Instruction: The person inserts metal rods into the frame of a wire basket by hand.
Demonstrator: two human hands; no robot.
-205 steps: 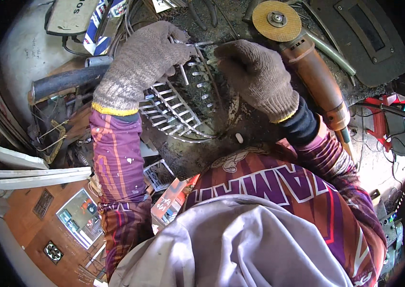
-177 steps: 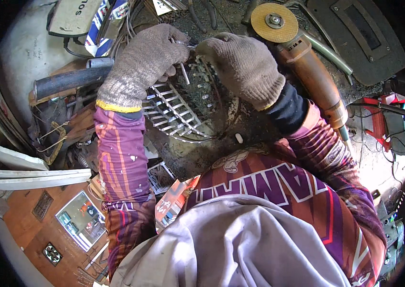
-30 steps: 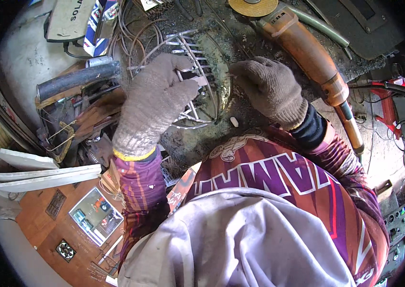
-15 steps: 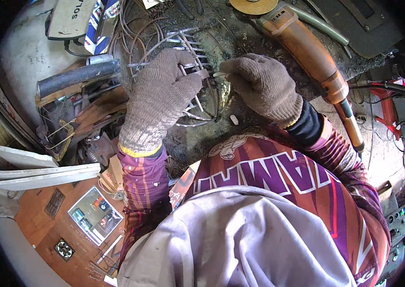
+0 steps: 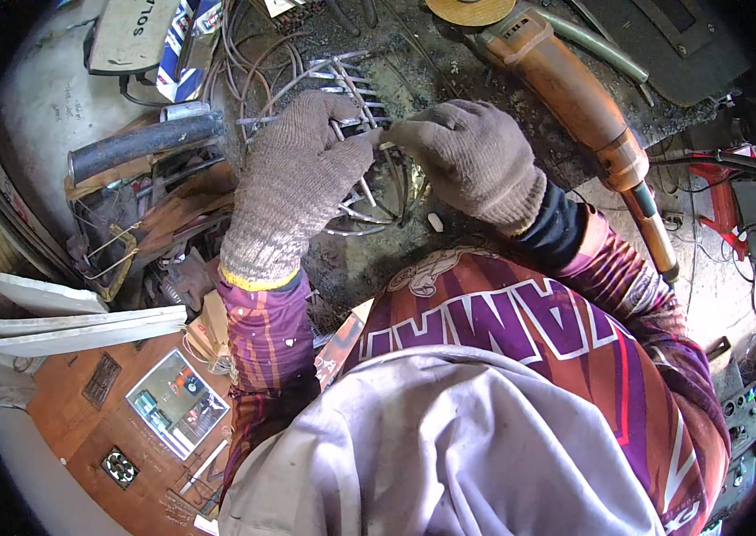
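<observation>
A small frame of welded metal rods [image 5: 356,214] lies on the dark, gritty bench, its short bars set side by side like a grille. My left hand [image 5: 293,165], in a brown knitted glove, is closed around it, with thumb and fingers against one rod. Close by on the right, my gloved right hand [image 5: 472,156] is pinched shut, its fingertips meeting the left thumb tip over the frame. Those fingers hide the thin pale stick that poked out of them a moment earlier. Below the right hand sits a small white piece [image 5: 435,221] on the bench.
An orange angle grinder [image 5: 575,94] rests to the right, near a tan disc [image 5: 474,9]. Coiled wire [image 5: 248,58] is at the back left. A black pipe [image 5: 146,146] and scrap lie left, above white slabs [image 5: 83,329]. A red-and-grey machine [image 5: 735,210] stands far right.
My right hand has shifted slightly left until its fingertips reach the left thumb. The pale stick's tip has gone out of sight. My left hand and the frame barely moved.
</observation>
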